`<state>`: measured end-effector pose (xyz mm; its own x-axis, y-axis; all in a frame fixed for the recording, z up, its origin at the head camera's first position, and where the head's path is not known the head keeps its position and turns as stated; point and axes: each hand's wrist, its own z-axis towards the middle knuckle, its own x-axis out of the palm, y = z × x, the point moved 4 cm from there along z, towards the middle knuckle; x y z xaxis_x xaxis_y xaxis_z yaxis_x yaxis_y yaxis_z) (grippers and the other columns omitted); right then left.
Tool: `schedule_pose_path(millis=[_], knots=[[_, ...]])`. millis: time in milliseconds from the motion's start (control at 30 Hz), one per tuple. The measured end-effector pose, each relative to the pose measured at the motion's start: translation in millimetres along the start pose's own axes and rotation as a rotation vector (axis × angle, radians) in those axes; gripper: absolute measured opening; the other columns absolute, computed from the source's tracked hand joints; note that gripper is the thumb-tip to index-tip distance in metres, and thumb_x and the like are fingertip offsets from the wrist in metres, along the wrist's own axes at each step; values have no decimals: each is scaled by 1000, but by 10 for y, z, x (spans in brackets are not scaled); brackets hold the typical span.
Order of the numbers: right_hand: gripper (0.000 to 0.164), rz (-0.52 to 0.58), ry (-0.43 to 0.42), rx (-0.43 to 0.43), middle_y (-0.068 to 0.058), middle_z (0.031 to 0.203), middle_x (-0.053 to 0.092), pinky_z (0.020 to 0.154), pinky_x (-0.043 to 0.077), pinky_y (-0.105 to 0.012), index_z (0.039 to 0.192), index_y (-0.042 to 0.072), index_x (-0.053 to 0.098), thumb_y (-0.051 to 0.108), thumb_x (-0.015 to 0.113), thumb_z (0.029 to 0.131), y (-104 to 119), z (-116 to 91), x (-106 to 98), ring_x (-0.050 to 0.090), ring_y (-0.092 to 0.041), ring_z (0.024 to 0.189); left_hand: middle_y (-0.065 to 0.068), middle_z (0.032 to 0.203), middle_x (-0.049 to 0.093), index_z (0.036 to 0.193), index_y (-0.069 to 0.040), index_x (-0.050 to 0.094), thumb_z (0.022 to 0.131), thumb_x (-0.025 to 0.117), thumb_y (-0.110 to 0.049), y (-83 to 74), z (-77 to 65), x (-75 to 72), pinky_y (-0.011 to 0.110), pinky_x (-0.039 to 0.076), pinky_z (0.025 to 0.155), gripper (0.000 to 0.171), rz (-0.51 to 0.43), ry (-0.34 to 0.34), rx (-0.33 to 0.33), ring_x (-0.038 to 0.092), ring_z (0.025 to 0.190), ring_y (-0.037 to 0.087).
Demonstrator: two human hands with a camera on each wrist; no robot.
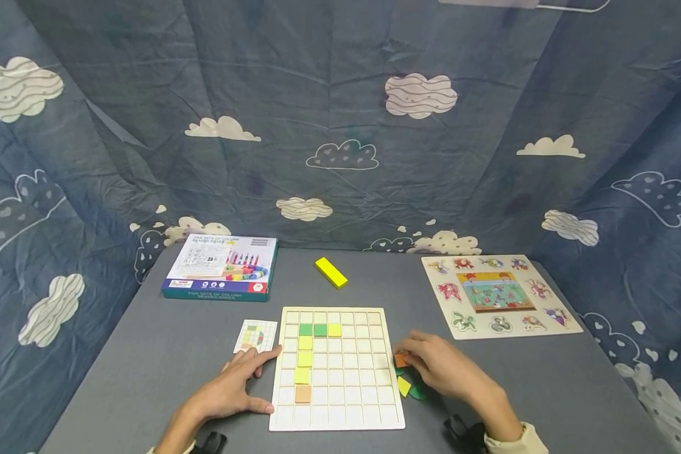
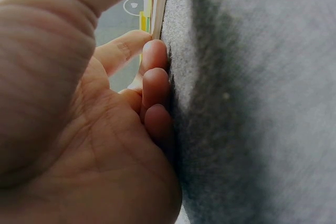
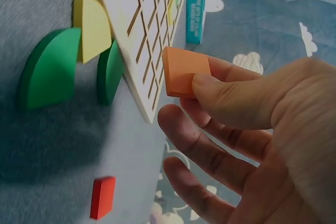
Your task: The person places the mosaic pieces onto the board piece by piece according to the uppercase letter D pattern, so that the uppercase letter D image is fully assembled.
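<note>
A white grid board [image 1: 352, 378] lies on the table; along its left part sit two green tiles, several yellow tiles and one orange tile [image 1: 303, 394]. My left hand [image 1: 229, 388] rests beside the board, its thumb and index finger spread to touch the left edge, the other fingers bent on the table in the left wrist view. Between thumb and fingers my right hand [image 1: 445, 366] pinches an orange square tile [image 3: 184, 72], just off the board's right edge. Below that hand lie a yellow piece [image 3: 94, 30] and green quarter-round pieces [image 3: 52, 69]. A small pattern card [image 1: 258, 334] lies by my left hand.
A boxed set [image 1: 221, 268] lies at the back left, and a yellow block [image 1: 331, 273] lies behind the board. At the right is a picture puzzle board [image 1: 499, 296]. A red piece [image 3: 103, 198] lies on the table in the right wrist view.
</note>
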<state>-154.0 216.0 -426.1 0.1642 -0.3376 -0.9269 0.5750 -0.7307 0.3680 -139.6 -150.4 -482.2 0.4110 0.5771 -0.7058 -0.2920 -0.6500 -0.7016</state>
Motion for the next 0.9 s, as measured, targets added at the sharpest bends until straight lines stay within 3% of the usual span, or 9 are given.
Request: schedule_pose_path(millis=[367, 900], knots=[[9, -2, 4, 10, 3, 97, 65, 75, 52, -30, 103, 18, 71, 14, 63, 98, 107, 133, 70, 57, -2, 84, -4, 92, 41, 151, -18, 44, 68, 88, -47, -28, 17, -44, 35, 26, 82, 98, 4, -4, 21, 35, 94, 14], [5, 56, 57, -62, 10, 86, 63, 66, 47, -22, 100, 15, 69, 15, 65, 97, 381, 452, 256, 51, 0, 71, -3, 92, 41, 151, -17, 44, 68, 88, -46, -15, 4, -16, 35, 27, 82, 99, -6, 8, -2, 36, 95, 15]])
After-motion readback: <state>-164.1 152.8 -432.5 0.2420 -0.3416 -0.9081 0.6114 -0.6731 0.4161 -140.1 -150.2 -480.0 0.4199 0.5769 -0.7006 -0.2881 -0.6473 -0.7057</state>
